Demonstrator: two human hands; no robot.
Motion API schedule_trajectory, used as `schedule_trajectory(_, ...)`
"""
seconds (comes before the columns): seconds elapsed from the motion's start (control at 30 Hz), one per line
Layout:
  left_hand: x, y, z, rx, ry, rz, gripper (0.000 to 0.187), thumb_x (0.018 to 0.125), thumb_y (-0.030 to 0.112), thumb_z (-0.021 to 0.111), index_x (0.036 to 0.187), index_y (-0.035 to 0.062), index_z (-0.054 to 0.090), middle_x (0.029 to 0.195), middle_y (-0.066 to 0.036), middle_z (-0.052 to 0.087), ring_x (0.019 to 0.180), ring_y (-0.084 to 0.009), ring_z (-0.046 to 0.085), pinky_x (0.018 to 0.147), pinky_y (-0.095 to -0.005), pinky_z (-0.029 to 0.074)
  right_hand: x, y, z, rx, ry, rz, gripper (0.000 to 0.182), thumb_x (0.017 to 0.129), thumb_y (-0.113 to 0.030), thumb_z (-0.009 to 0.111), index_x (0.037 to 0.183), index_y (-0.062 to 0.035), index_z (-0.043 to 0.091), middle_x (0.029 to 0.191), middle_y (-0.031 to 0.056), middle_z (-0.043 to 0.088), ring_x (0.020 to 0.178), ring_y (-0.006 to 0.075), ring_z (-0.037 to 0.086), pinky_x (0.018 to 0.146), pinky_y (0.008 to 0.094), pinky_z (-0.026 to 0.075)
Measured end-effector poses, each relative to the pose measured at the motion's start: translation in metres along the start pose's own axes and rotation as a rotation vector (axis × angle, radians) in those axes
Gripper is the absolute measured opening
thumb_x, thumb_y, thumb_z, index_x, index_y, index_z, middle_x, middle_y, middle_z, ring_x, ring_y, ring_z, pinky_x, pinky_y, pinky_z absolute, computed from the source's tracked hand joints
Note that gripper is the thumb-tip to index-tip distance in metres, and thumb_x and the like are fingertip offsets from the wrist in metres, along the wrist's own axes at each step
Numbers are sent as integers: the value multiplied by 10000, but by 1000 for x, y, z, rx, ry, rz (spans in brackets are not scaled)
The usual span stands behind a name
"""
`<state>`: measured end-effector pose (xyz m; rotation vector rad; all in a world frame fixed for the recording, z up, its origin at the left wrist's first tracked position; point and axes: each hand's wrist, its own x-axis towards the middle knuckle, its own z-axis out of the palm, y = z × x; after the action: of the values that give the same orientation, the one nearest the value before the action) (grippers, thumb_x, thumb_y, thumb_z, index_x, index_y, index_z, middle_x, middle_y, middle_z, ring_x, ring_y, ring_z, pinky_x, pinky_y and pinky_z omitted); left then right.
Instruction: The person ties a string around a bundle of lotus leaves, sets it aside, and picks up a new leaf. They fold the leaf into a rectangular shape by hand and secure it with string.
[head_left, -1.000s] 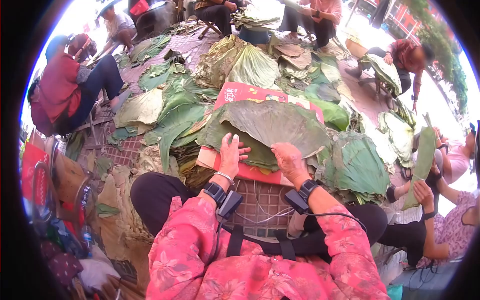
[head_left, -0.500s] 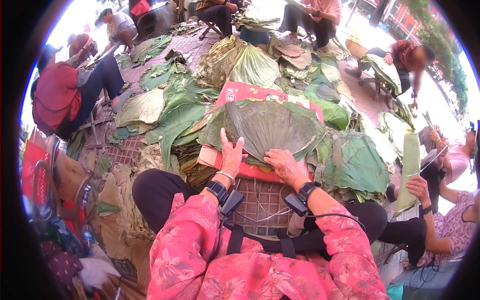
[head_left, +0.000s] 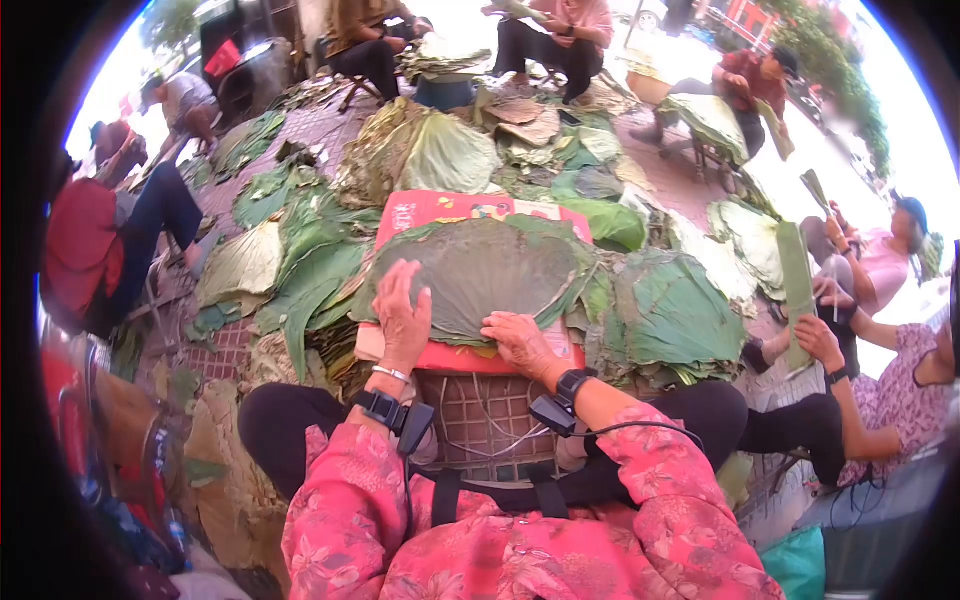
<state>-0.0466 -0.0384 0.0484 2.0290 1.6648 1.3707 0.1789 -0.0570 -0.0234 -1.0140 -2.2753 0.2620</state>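
A broad grey-green leaf (head_left: 480,270) lies spread over a red printed box (head_left: 400,208) in front of my knees, perhaps with others beneath it. My left hand (head_left: 402,318) rests on the leaf's left part, its fingers stretched out and pointing away from me. My right hand (head_left: 522,343) lies at the leaf's near edge, fingers bent but apart, touching the surface. Neither hand is closed around anything. Bands with dark devices are on both wrists.
Green leaves (head_left: 675,312) are piled to the right, and more leaves (head_left: 310,265) to the left. Beyond the box stands a pale leaf heap (head_left: 420,150). Several people sit around; a person at the right (head_left: 885,375) holds a long folded leaf (head_left: 795,285).
My left hand has moved up and onto the leaf, its fingers now lying over it. My right hand stays at the near edge. The whole view has shifted.
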Motion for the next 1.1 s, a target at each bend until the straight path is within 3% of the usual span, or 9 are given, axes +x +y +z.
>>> schedule_trajectory(0.13, -49, -10, 46, 112, -552, -34, 457, 790, 315, 610, 1185, 104, 515, 1314, -152, 414, 1276, -321, 317, 1008, -542, 211, 2, -3, -20, -69, -161, 76, 423, 683, -91, 584, 1105, -89, 565, 1174, 98, 553, 1160, 258, 469, 935, 403, 375)
schedule_trajectory(0.4, -56, -8, 38, 220, -577, 105, 528, 765, 280, 637, 1239, 119, 468, 1382, -135, 342, 1318, -314, 246, 1016, -527, 202, -60, 60, -194, -243, -371, 275, 476, 694, -144, 637, 1152, -67, 529, 1169, 150, 546, 1092, 329, 494, 933, 396, 403)
schedule_trajectory(0.6, -60, -9, 44, 218, -518, 104, 532, 740, 249, 657, 1223, 117, 478, 1374, -129, 352, 1315, -310, 252, 1017, -524, 197, -181, 101, -330, -521, -683, 864, 529, 588, -181, 747, 1085, -75, 598, 1068, 161, 601, 998, 326, 558, 875, 381, 441)
schedule_trajectory(0.7, -62, -6, 49, 227, -514, 106, 530, 718, 243, 670, 1201, 120, 489, 1351, -131, 372, 1305, -309, 269, 1019, -519, 195, -237, 101, -331, -243, -393, 948, 516, 608, -181, 738, 1092, -71, 597, 974, 177, 632, 885, 311, 611, 785, 364, 473)
schedule_trajectory(0.73, -62, -4, 47, 235, -509, 96, 532, 713, 245, 673, 1197, 121, 492, 1348, -132, 374, 1303, -308, 271, 1020, -518, 194, -256, 113, -324, -274, -294, 794, 485, 630, -179, 725, 1083, -61, 597, 923, 172, 642, 823, 304, 625, 745, 355, 480)
schedule_trajectory(0.77, -59, -3, 45, 242, -492, 92, 534, 707, 247, 676, 1194, 122, 494, 1345, -133, 376, 1301, -308, 273, 1021, -517, 193, -247, 102, -323, -174, -285, 1002, 455, 645, -184, 717, 1071, -68, 608, 938, 172, 641, 851, 301, 619, 761, 359, 474)
schedule_trajectory(0.83, -60, -8, 48, 253, -497, 71, 538, 696, 269, 679, 1184, 127, 501, 1341, -138, 378, 1301, -306, 271, 1020, -511, 198, -254, 105, -319, -254, -193, 839, 416, 651, -185, 714, 1050, -94, 637, 978, 167, 641, 911, 283, 606, 829, 355, 459)
schedule_trajectory(0.97, -61, -11, 48, 198, -498, 80, 544, 691, 288, 673, 1184, 137, 501, 1351, -139, 363, 1306, -317, 254, 1019, -531, 177, -245, 95, -324, -122, -137, 1093, 391, 613, -138, 748, 998, -140, 679, 927, 144, 666, 851, 229, 633, 805, 303, 471)
schedule_trajectory(1.1, -63, -13, 45, 157, -497, 107, 549, 684, 278, 670, 1188, 138, 502, 1353, -139, 361, 1307, -318, 249, 1022, -523, 170, -259, 123, -322, -175, -191, 927, 375, 625, -109, 721, 995, -153, 676, 853, 134, 666, 770, 240, 637, 739, 321, 485)
